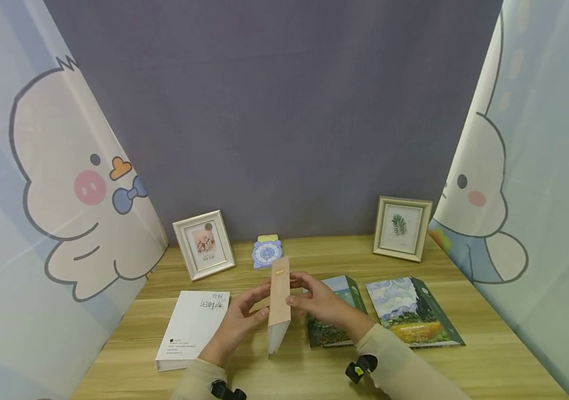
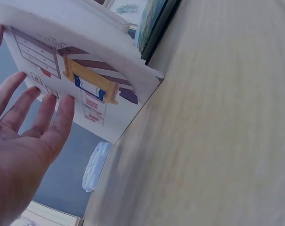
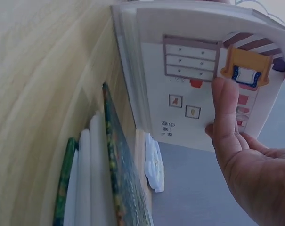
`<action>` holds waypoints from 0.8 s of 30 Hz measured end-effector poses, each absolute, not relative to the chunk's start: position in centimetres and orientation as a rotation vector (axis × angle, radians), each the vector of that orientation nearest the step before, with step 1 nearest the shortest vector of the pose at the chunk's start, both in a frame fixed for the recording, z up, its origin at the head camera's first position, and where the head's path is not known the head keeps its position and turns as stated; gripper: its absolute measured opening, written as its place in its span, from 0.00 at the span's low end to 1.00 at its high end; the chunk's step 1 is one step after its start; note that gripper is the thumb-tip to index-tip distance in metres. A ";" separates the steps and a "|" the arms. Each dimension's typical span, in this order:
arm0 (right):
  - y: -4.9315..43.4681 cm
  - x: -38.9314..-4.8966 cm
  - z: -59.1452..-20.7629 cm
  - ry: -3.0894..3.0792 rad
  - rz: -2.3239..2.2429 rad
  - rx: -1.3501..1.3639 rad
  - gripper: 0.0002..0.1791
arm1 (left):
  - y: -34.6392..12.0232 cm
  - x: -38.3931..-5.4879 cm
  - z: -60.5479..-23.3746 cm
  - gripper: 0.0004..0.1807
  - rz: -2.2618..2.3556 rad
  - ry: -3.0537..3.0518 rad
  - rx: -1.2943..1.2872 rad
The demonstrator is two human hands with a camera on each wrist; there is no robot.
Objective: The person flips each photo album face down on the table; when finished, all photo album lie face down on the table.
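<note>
Held upright between my two hands is a book (image 1: 279,291) with a peach spine facing up; its covers show a drawn bed and chest of drawers. From the left, my left hand (image 1: 244,319) touches one cover with spread, nearly straight fingers (image 2: 62,117). My right hand (image 1: 327,303) presses the opposite cover with extended fingers and thumb. The book's lower edge is close over the wooden table (image 1: 244,383). Just right of the book lies a painted-cover album (image 1: 319,330), partly hidden by my right hand.
A white book (image 1: 191,328) lies left of my left hand. Another painted-cover album (image 1: 412,311) is at the right. Toward the back stand a framed flower picture (image 1: 204,244), a blue toy clock (image 1: 266,253) and a framed leaf picture (image 1: 403,229), before a grey curtain (image 1: 284,111).
</note>
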State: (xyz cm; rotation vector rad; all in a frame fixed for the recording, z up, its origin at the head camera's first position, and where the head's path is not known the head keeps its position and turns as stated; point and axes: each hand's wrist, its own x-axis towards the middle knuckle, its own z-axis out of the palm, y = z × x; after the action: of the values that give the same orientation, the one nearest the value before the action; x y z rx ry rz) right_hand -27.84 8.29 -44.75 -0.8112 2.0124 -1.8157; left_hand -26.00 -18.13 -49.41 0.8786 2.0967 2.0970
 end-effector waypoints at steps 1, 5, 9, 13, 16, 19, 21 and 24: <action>8.4 -27.8 -44.7 1.991 -1.826 -0.805 0.39 | -18.2 -26.0 -49.5 0.27 2.096 2.091 0.891; 8.6 -27.7 -44.6 1.929 -1.860 -0.788 0.38 | -18.3 -26.1 -49.9 0.26 2.089 2.071 0.938; 8.7 -27.6 -44.5 1.942 -1.867 -0.771 0.38 | -18.3 -26.1 -50.2 0.27 2.085 2.056 0.897; 8.9 -27.5 -44.7 1.946 -1.874 -0.744 0.38 | -18.3 -26.1 -50.2 0.28 2.050 2.090 0.844; 9.2 -27.6 -44.9 1.938 -1.876 -0.719 0.39 | -18.3 -26.1 -50.2 0.30 1.998 2.135 0.861; 9.5 -27.7 -45.0 1.926 -1.879 -0.694 0.40 | -18.3 -26.1 -50.3 0.32 1.950 2.154 0.878; 9.6 -27.8 -45.1 1.918 -1.876 -0.683 0.40 | -18.4 -26.0 -50.3 0.33 1.932 2.149 0.874; 9.7 -27.9 -45.2 1.902 -1.879 -0.677 0.41 | -18.4 -26.0 -50.2 0.33 1.922 2.149 0.855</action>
State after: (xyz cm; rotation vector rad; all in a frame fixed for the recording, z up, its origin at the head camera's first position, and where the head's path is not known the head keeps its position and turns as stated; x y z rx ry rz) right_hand -27.85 9.73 -45.20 -0.6768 1.9023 -1.8787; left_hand -26.01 -18.36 -50.22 0.8549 2.1491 1.9215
